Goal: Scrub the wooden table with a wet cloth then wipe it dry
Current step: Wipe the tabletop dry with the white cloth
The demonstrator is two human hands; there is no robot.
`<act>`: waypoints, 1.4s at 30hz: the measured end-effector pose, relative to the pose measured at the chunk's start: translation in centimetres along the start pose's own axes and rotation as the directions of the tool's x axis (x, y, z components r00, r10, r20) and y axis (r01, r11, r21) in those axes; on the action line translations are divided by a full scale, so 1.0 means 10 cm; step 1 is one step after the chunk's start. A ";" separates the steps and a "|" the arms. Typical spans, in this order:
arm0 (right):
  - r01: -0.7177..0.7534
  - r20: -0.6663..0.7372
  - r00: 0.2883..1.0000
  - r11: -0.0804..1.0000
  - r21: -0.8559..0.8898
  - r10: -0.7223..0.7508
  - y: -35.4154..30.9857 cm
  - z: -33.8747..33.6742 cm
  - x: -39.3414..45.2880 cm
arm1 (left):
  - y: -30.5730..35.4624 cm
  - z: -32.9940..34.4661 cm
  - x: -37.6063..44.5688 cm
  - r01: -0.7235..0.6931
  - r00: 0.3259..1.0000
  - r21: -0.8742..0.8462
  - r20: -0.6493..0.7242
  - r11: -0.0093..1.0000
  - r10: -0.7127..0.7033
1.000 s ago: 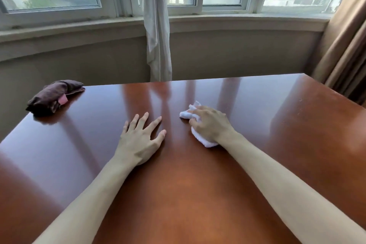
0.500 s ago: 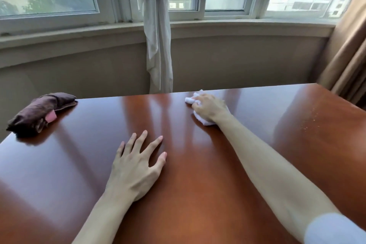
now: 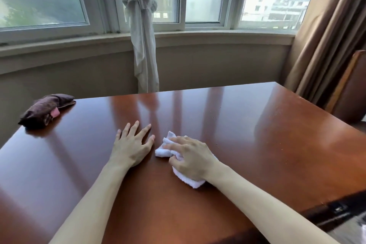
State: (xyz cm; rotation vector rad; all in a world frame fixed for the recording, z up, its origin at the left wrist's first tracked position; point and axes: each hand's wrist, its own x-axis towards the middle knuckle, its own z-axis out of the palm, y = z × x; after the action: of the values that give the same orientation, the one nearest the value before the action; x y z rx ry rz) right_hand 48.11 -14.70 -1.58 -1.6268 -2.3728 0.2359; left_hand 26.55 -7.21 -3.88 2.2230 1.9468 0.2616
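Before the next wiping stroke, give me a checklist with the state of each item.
1. Right hand grips the white cloth: ok.
2. Cloth lies on the table: ok.
3. Left hand flat on the table, bracing, beside the cloth without touching it: ok.
4. Cloth wet enough: cannot tell.
5. Dark cloth at the far left corner, out of the stroke's way: ok.
6. Specks on the right part of the table cleaned off: not ok.
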 end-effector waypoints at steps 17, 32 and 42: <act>-0.252 -0.032 0.968 0.958 -0.135 0.250 1.28 0.06 2.83 | -0.06 0.10 0.07 0.019 0.996 0.007 -0.082 1.000 -0.018; 0.139 -0.011 0.990 0.990 -0.015 -0.139 -0.04 0.08 0.20 | -0.05 -0.08 0.08 -0.021 0.997 -0.008 0.071 1.000 0.022; -0.128 -0.016 0.992 0.992 0.005 0.128 0.72 0.01 2.08 | -0.15 0.06 0.12 -0.045 0.997 -0.018 -0.063 0.999 0.044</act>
State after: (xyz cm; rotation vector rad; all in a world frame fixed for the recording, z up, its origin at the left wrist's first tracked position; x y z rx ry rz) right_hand 47.41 7.28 -1.28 -1.7748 -2.2565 0.2499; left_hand 25.37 -5.81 -4.83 2.2738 1.9187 0.3585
